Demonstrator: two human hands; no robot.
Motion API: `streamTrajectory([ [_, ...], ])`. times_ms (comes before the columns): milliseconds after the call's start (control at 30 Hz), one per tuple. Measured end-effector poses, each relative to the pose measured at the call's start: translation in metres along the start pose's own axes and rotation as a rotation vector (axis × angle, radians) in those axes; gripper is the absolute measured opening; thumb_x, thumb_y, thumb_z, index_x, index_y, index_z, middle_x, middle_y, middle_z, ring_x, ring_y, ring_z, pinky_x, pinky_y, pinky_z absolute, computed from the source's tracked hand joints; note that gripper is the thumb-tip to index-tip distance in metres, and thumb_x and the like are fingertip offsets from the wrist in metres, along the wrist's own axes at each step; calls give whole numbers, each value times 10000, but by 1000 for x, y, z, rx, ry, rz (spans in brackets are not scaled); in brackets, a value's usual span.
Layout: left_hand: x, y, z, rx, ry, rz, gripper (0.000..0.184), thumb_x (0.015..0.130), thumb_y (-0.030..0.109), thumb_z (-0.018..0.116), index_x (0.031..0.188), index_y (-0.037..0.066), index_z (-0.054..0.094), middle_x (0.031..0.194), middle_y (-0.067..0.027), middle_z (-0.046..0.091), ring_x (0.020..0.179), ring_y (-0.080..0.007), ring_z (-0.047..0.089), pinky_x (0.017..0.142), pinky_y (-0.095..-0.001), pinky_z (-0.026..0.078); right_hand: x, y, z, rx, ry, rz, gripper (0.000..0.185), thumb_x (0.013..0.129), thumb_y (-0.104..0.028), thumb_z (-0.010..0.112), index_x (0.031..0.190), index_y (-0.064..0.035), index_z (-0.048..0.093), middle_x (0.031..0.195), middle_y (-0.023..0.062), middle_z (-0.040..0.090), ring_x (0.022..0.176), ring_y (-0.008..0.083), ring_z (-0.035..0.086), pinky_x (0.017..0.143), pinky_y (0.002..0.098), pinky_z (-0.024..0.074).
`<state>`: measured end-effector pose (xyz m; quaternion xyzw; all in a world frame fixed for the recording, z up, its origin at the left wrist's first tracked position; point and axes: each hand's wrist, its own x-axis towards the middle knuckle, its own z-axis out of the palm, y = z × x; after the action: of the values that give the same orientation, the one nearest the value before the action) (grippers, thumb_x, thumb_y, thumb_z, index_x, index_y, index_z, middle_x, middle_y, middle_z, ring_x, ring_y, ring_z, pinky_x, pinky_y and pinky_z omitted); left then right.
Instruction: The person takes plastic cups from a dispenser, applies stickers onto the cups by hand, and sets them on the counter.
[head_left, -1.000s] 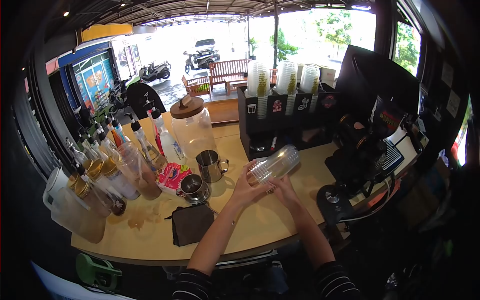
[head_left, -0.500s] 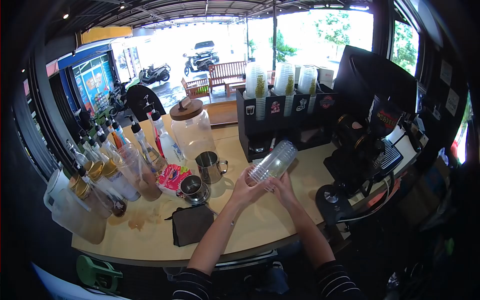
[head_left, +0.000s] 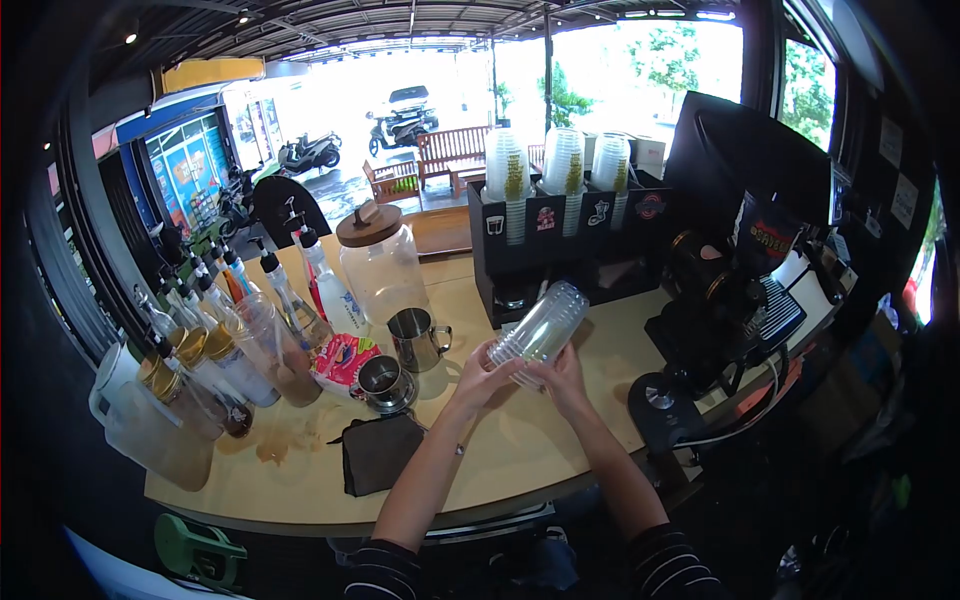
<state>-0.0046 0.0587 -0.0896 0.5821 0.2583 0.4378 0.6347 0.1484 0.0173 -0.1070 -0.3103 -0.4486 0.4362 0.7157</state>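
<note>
A stack of clear plastic cups (head_left: 548, 325) is held tilted above the wooden counter (head_left: 500, 455). My left hand (head_left: 484, 380) grips its lower left side, fingers partly hidden behind the cups. Around the lower right side closes my right hand (head_left: 562, 378). Left of my hands stand a steel pitcher (head_left: 418, 340) and a smaller steel cup (head_left: 385, 382). A folded dark cloth (head_left: 380, 455) lies on the counter beside my left forearm.
Behind the held cups stands a black cup holder (head_left: 560, 232) with upright cup stacks. A glass jar (head_left: 385, 265), pink packet (head_left: 343, 362), pump bottles (head_left: 290, 300) and a plastic jug (head_left: 150, 430) occupy the left. At right is a black grinder (head_left: 700, 275).
The cup stack has tipped more upright and shifted slightly left, with both hands still around it. The whole view has moved slightly.
</note>
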Motion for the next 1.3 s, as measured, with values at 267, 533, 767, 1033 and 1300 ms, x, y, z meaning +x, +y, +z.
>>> streamTrajectory([
  [267, -4, 14, 0, -57, -116, -15, 549, 750, 197, 715, 1177, -36, 460, 1031, -81, 595, 932, -133, 582, 819, -263, 471, -1, -5, 5, -139, 10, -152, 854, 620, -58, 779, 1280, -46, 237, 1215, 124, 420, 1137, 231, 467, 957, 366, 403],
  [533, -7, 22, 4, -4, -74, -34, 483, 753, 170, 712, 1134, -38, 502, 980, -72, 616, 869, -122, 600, 788, -255, 484, -4, -12, 11, -150, 49, -214, 930, 592, -97, 809, 1303, -37, 213, 1256, 136, 376, 1192, 250, 411, 981, 395, 393],
  [767, -5, 23, -2, 128, -102, -145, 599, 735, 250, 698, 1198, -50, 467, 1041, -103, 584, 931, -154, 585, 821, -282, 480, -4, -9, 10, -163, 94, -224, 955, 588, -101, 809, 1322, -35, 200, 1271, 141, 355, 1205, 251, 389, 974, 401, 403],
  [1033, -5, 15, -6, 121, -106, -79, 602, 740, 240, 684, 1221, -44, 459, 1065, -105, 579, 959, -172, 576, 849, -293, 464, -5, -9, 9, -151, 42, -194, 942, 598, -103, 808, 1318, -35, 205, 1266, 134, 366, 1181, 257, 417, 965, 402, 408],
  [1300, -2, -4, -3, 59, -114, 72, 637, 697, 265, 734, 1196, -40, 479, 1061, -94, 588, 950, -153, 571, 839, -284, 447, -3, -16, 3, -194, -85, -31, 915, 580, -132, 831, 1290, -45, 259, 1188, 104, 455, 1142, 226, 458, 965, 368, 391],
])
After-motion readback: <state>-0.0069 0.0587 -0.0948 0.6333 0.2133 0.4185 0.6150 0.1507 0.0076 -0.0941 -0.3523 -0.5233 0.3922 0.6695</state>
